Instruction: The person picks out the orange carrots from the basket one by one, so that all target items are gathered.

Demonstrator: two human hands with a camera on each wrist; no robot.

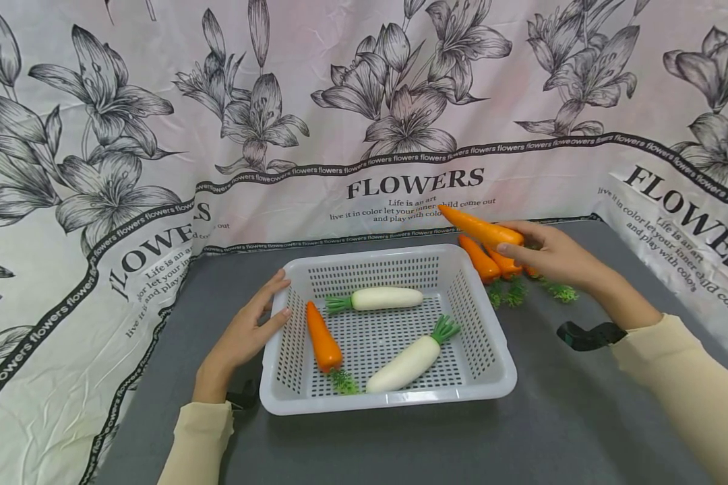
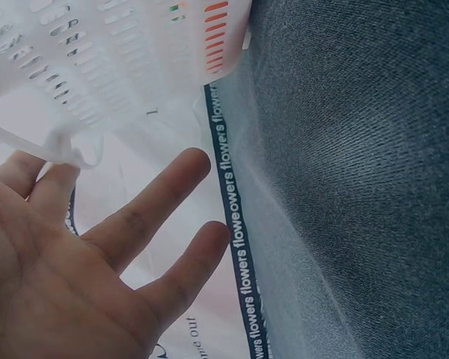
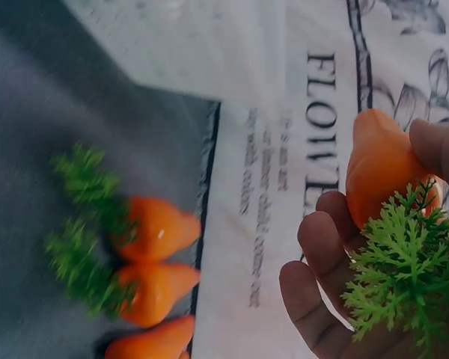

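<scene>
My right hand (image 1: 549,252) pinches an orange carrot (image 1: 476,225) by its thick end, thumb on one side and fingers on the other. The carrot's tip points up and left, above the table, and its green leafy top (image 3: 404,262) hangs by the palm in the right wrist view. My left hand (image 1: 245,330) rests on the left rim of a white perforated plastic basket (image 1: 388,403). Two of its fingers (image 2: 165,198) stretch free below the rim in the left wrist view. Inside the basket lie one carrot (image 1: 323,340) and two white radishes (image 1: 388,298) with green stems.
Several more carrots (image 1: 478,261) lie side by side just right of the basket's back corner, their leafy tops toward me. The grey table (image 1: 558,404) ends at the back against a hanging white cloth (image 1: 291,209) printed with flowers and lettering.
</scene>
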